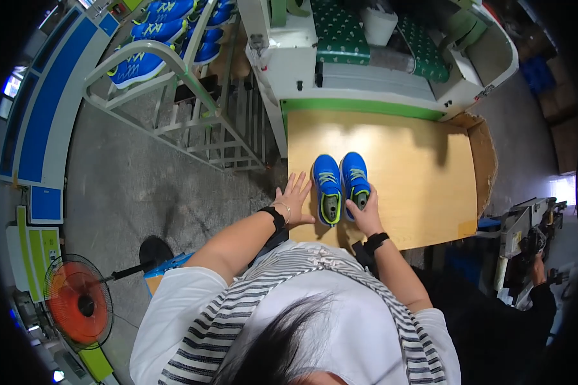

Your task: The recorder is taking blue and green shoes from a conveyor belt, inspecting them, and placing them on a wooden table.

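Two blue sneakers with pale laces and yellow-green trim stand side by side on the wooden tabletop point(424, 179), toes pointing away from me. My left hand point(294, 201) is open beside the left sneaker point(325, 169), its fingers spread at the table's left edge. The right sneaker point(352, 167) has my right hand point(367, 217) around its heel, thumb near the collar and fingers along the outer side. Part of that heel is hidden by the hand. Dark bands circle both wrists.
Beyond the tabletop stands a white machine with a green patterned belt point(343, 38). A metal rack point(192, 106) at the far left carries several blue sneakers point(137, 66). A red-bladed fan point(79, 303) stands left. Cardboard point(483, 160) edges the table's right; another person's hand point(538, 269) is at the lower right.
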`<state>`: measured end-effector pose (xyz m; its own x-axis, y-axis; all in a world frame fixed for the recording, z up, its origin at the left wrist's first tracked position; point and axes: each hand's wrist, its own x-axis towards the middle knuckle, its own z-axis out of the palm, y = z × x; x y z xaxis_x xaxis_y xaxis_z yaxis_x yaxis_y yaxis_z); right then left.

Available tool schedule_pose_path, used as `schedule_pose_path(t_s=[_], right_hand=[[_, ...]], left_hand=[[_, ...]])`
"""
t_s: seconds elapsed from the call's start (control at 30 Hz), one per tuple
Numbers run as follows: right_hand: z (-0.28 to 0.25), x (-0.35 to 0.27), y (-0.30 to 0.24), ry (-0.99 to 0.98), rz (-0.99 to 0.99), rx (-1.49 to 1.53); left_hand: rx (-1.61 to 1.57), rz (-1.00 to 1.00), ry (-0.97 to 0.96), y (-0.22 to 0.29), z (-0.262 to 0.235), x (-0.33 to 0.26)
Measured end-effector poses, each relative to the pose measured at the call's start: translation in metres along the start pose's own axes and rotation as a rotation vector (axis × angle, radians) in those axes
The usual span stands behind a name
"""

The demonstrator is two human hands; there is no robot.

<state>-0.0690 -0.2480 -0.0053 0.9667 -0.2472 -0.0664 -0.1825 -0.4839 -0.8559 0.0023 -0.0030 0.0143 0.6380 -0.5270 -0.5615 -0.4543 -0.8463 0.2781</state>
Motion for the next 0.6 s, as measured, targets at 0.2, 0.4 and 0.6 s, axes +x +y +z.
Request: schedule_pose_path(t_s=[0.2, 0.4, 0.6], right_hand=[[0.017, -0.013, 0.004, 0.128, -0.018, -0.021], [0.013, -0.011, 0.002, 0.120, -0.037, 0.018], [0.011, -0.012, 0.002, 0.120, -0.042, 0.002]], left_hand=[[0.016, -0.018, -0.023, 0.002, 0.000, -0.006], [0.036, -0.033, -0.027, 0.003, 0.005, -0.004], [0.055, -0.031, 0.000, 0.003, 0.008, -0.002]])
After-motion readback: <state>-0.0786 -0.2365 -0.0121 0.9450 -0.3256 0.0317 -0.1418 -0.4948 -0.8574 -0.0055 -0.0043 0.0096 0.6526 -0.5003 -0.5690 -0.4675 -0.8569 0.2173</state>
